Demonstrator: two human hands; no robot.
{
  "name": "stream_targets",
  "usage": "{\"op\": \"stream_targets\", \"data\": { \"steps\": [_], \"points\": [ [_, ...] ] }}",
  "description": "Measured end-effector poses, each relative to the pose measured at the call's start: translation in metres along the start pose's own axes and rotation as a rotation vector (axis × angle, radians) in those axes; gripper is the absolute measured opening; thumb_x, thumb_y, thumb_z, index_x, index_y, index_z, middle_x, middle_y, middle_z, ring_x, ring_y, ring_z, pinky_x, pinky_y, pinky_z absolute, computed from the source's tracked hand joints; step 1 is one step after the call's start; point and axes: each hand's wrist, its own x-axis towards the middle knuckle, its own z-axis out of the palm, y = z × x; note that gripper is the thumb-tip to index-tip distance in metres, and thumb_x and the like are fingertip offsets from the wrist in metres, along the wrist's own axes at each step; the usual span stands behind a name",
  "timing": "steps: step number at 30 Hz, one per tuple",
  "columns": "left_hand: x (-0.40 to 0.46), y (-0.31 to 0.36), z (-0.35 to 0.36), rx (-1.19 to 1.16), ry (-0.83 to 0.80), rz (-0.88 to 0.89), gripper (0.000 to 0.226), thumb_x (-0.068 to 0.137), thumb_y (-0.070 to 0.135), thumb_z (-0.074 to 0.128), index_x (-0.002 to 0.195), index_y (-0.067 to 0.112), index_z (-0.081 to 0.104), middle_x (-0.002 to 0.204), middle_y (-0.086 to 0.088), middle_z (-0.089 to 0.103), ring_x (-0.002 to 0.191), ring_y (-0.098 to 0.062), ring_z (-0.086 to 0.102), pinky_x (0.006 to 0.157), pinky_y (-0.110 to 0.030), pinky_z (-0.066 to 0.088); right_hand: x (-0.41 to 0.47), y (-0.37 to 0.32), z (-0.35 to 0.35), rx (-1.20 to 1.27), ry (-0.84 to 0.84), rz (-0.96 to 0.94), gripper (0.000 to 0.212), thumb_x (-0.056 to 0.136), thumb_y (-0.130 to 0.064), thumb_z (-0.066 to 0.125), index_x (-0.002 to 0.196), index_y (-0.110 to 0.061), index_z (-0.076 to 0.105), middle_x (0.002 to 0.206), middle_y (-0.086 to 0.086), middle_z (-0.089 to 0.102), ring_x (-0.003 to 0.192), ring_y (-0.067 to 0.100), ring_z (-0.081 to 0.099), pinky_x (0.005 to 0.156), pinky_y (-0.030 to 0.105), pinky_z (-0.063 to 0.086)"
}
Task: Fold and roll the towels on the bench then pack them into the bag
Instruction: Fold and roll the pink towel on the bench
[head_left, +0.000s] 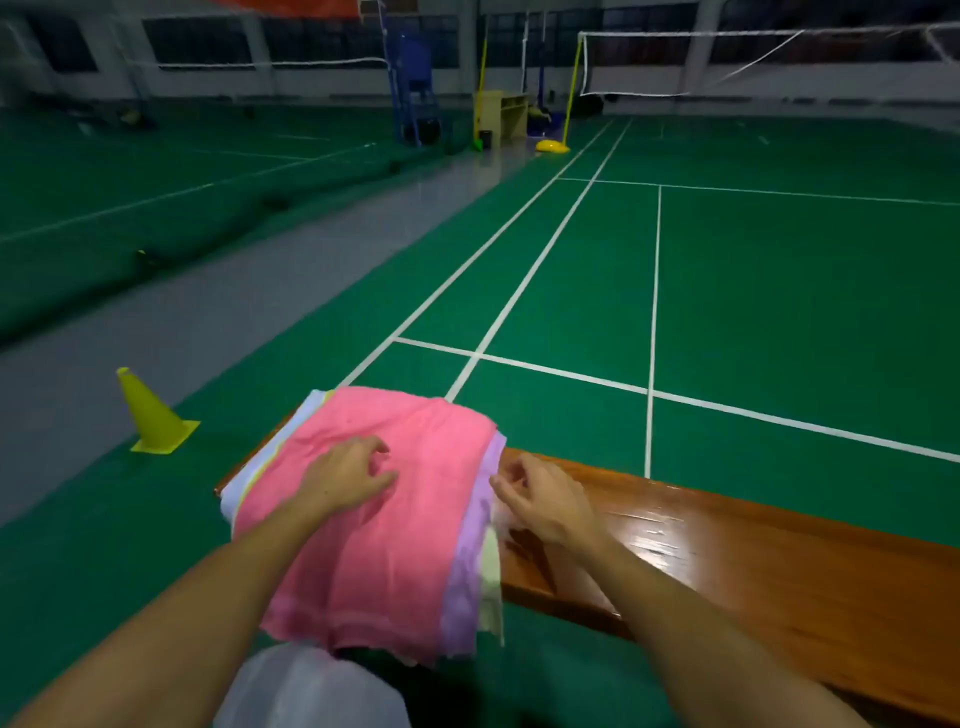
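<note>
A yellow cone (153, 415) stands left of the bench (727, 545) — left hand (345, 475) rests loosely curled on the pink towel (395, 545), right hand (540, 499) pinches the stack's edge.

This is an indoor badminton hall. Green court flooring (753, 291) marked with white boundary lines (524, 283) fills the view, with a grey walkway (171, 317) running toward 11 o'clock. Nets (727, 57) hang on posts at 12 and 1 o'clock, beside a blue umpire chair (415, 88). A yellow cone (150, 415) stands at 9 o'clock, near a polished wooden bench (753, 566).
</note>
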Motion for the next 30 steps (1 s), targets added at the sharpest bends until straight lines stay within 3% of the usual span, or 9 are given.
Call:
{"op": "stream_targets", "data": {
  "steps": [5,7,10,13,16,19,23,26,30],
  "points": [
    [0.009,-0.056,0.002,0.092,0.090,-0.190,0.063,0.092,0.055,0.061,0.140,0.013,0.055,0.141,-0.016,0.060,0.131,-0.038,0.056,0.108,-0.049,0.046,0.035,-0.042,0.050,0.184,-0.015,0.178,0.041,0.099,-0.044,0.058,0.130,-0.018,0.061,0.120,0.004,0.072,0.115,0.027,0.067,0.088,0.034,0.048],
    [0.016,-0.069,-0.004,0.144,0.113,-0.234,0.055,0.095,0.051,0.061,0.136,0.015,0.056,0.136,-0.014,0.061,0.127,-0.038,0.057,0.103,-0.048,0.048,0.051,-0.050,0.060,0.247,0.007,0.252,0.048,0.100,-0.039,0.062,0.137,-0.009,0.054,0.122,0.014,0.070,0.117,0.034,0.065,0.091,0.038,0.048],
    [0.023,-0.073,-0.010,0.261,0.152,-0.203,0.033,0.095,0.050,0.063,0.113,0.022,0.068,0.115,-0.006,0.071,0.109,-0.031,0.067,0.087,-0.044,0.057,0.065,-0.052,0.071,0.251,0.034,0.307,0.054,0.100,-0.035,0.066,0.142,-0.005,0.049,0.126,0.018,0.067,0.121,0.037,0.062,0.094,0.040,0.046],
    [0.030,-0.070,-0.009,0.189,0.198,-0.217,0.018,0.097,0.043,0.067,0.099,0.026,0.074,0.105,0.001,0.073,0.100,-0.027,0.068,0.078,-0.039,0.056,0.072,-0.043,0.078,0.295,0.054,0.322,0.043,0.097,-0.036,0.072,0.130,-0.010,0.062,0.114,0.014,0.072,0.114,0.035,0.065,0.089,0.040,0.048],
    [0.034,-0.066,-0.006,0.122,0.220,-0.256,0.016,0.100,0.038,0.065,0.095,0.025,0.072,0.103,0.000,0.074,0.099,-0.029,0.069,0.078,-0.040,0.054,0.073,-0.032,0.078,0.330,0.107,0.295,0.024,0.092,-0.031,0.078,0.109,-0.013,0.078,0.103,0.008,0.078,0.101,0.030,0.071,0.084,0.036,0.050],
    [0.033,-0.058,-0.003,0.070,0.183,-0.266,0.017,0.104,0.032,0.059,0.094,0.020,0.067,0.099,-0.002,0.071,0.098,-0.031,0.067,0.077,-0.040,0.047,0.065,-0.026,0.065,0.374,0.149,0.273,0.008,0.093,-0.025,0.077,0.092,-0.017,0.079,0.096,0.004,0.079,0.096,0.026,0.071,0.083,0.036,0.052],
    [0.024,-0.046,-0.003,0.014,0.190,-0.222,0.023,0.108,0.033,0.057,0.094,0.016,0.063,0.102,-0.003,0.071,0.100,-0.032,0.067,0.078,-0.042,0.046,0.053,-0.011,0.048,0.427,0.220,0.284,0.016,0.101,-0.026,0.069,0.095,-0.012,0.070,0.099,0.009,0.075,0.097,0.028,0.066,0.081,0.036,0.045],
    [0.019,-0.025,-0.004,-0.045,0.200,-0.133,0.029,0.107,0.030,0.058,0.083,0.014,0.057,0.100,-0.010,0.065,0.099,-0.036,0.063,0.074,-0.043,0.046,0.038,0.004,0.034,0.503,0.274,0.288,0.017,0.105,-0.029,0.061,0.095,-0.015,0.063,0.098,0.006,0.069,0.096,0.028,0.063,0.080,0.036,0.044],
    [0.013,0.032,-0.004,-0.122,0.212,0.057,0.022,0.109,0.032,0.053,0.097,0.015,0.060,0.112,-0.009,0.062,0.108,-0.033,0.057,0.089,-0.049,0.048,0.009,0.027,0.001,0.684,0.389,0.334,0.014,0.111,-0.025,0.049,0.104,-0.013,0.052,0.093,-0.005,0.057,0.094,0.023,0.057,0.077,0.033,0.041]
  ]
}}
